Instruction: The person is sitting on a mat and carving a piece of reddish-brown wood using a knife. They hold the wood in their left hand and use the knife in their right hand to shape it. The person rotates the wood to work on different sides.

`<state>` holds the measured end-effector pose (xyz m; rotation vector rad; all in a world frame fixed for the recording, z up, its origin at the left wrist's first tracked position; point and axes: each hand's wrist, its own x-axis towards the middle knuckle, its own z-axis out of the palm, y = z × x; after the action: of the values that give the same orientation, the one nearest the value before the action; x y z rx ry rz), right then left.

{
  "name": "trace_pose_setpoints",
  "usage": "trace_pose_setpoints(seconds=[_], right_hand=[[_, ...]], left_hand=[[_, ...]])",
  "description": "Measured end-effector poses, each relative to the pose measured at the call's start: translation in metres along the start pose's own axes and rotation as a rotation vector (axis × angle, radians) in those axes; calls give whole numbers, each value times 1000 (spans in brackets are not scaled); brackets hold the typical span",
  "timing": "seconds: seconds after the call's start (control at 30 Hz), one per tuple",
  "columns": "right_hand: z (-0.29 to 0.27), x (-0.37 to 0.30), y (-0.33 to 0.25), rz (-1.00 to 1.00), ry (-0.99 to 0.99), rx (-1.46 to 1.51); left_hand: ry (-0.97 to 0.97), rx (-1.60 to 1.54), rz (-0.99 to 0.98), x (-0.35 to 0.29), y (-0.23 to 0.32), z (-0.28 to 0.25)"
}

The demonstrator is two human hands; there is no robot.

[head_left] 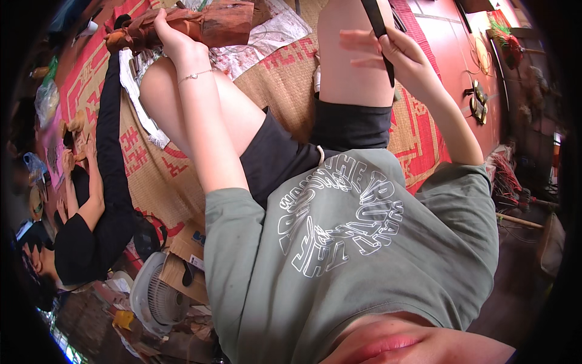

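A reddish-brown carved piece of wood (227, 24) lies across the top left, beyond my left knee. My left hand (174, 41) is closed on its near side, with the thumb showing on top and the other fingers mostly hidden. Over my right thigh, my right hand (401, 53) grips a long, thin black bar (377, 21), whose exact kind I cannot make out. The bar stands nearly upright in the view and its upper end runs out of the frame. Some fingers of that hand stretch out past the bar, smeared by motion.
A woven straw mat (157, 170) with red patterns lies under my legs, with a stained white sheet (276, 36) near the wood. At left, another person in black (79, 249) works with their hands. A fan (160, 297) and cardboard box (182, 273) stand lower left; sandals (479, 103) lie at right.
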<state>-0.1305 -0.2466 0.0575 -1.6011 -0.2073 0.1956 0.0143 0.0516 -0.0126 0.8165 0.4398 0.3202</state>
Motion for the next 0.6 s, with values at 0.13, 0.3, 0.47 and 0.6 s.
trace_pose_setpoints(seconds=[0.13,0.3,0.47,0.6], right_hand=[[26,-35,10,776,-444,225],[24,-31,57,448,-150,-216],[-5,20,-13,-65,-198,173],[-12,43,-46,-94,-103,247]], left_hand=[[-16,4,25,1,-1,0],[-53,-24,12,3,4,-4],[-53,-45,34,-3,18,-12],[-110,-59,55,-5,10,-4]])
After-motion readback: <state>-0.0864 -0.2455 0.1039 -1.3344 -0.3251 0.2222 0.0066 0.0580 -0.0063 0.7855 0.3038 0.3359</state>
